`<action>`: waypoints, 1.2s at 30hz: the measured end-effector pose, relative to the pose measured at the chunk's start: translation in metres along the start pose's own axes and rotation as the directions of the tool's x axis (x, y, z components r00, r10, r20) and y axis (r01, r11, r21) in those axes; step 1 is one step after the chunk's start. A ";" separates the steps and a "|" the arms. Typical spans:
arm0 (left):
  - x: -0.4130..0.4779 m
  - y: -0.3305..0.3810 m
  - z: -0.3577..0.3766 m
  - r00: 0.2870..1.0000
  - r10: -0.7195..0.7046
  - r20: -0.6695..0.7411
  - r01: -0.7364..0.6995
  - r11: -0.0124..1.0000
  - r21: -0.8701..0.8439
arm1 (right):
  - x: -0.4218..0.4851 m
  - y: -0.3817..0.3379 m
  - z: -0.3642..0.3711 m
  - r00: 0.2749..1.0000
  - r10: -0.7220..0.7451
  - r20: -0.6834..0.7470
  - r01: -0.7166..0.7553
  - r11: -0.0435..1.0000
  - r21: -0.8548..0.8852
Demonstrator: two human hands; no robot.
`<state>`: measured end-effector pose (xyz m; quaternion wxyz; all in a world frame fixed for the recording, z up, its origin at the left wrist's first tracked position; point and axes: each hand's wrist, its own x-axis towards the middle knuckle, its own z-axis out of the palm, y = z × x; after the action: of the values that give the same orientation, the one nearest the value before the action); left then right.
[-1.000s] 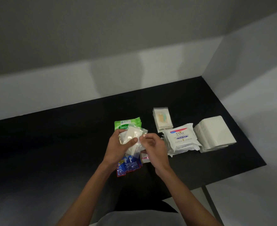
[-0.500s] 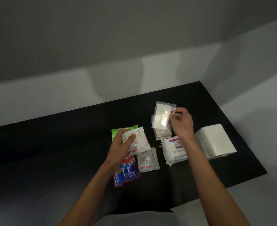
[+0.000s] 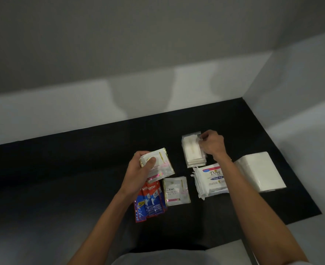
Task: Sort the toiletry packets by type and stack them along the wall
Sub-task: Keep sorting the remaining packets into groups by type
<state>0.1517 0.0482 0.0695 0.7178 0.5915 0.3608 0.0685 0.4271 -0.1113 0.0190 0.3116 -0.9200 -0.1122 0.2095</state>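
My left hand [image 3: 138,172] holds a small bundle of white Dove sachets [image 3: 158,165] above the black table [image 3: 62,178]. My right hand [image 3: 212,144] pinches the far right corner of a clear packet lying on top of the stack of clear packets [image 3: 193,152]. A white Dove sachet [image 3: 176,191] lies flat on the table, with red and blue toothpaste sachets [image 3: 150,199] to its left. A pile of Dove Fresh wipe packs [image 3: 211,180] sits near the clear stack. The green wipe pack is hidden behind my left hand.
A stack of plain white folded packs [image 3: 261,171] lies at the right, near the side wall [image 3: 291,92]. The back wall [image 3: 119,96] runs behind the table. The table's front edge ends near my body.
My right hand carried a clear packet from my left hand's bundle over to the right and lowered it onto the clear stack. My left hand kept its bundle and barely moved.
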 end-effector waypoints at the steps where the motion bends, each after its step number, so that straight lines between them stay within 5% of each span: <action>1: 0.000 0.000 -0.001 1.000 -0.002 0.001 0.002 1.000 -0.002 | 0.001 0.001 0.001 1.000 0.005 -0.002 -0.005 1.000 -0.030; 16: 0.000 -0.002 0.001 1.000 0.006 0.022 -0.006 1.000 0.025 | -0.006 0.000 -0.012 1.000 0.021 -0.022 -0.026 0.975 -0.223; 22: -0.007 0.001 0.007 0.999 0.031 0.038 -0.032 0.999 0.041 | -0.089 -0.043 -0.022 0.964 -0.255 -0.078 0.260 0.964 0.062; 26: -0.013 0.000 0.013 0.997 0.039 0.059 -0.041 0.998 0.036 | -0.158 -0.053 -0.012 0.955 -0.285 0.079 0.268 0.946 0.182; 31: -0.022 -0.008 0.022 0.994 0.078 0.077 -0.083 0.994 0.069 | -0.198 -0.033 0.012 0.963 -0.247 0.109 0.207 0.934 0.292; 36: -0.032 -0.030 0.026 0.996 0.062 0.067 -0.072 0.983 0.167 | -0.213 0.003 0.042 0.949 -0.316 -0.020 0.315 0.938 0.142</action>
<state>0.1344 0.0017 0.0574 0.6731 0.6640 0.3228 0.0435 0.2194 -0.1630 0.0540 0.4063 -0.8650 -0.2433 0.1657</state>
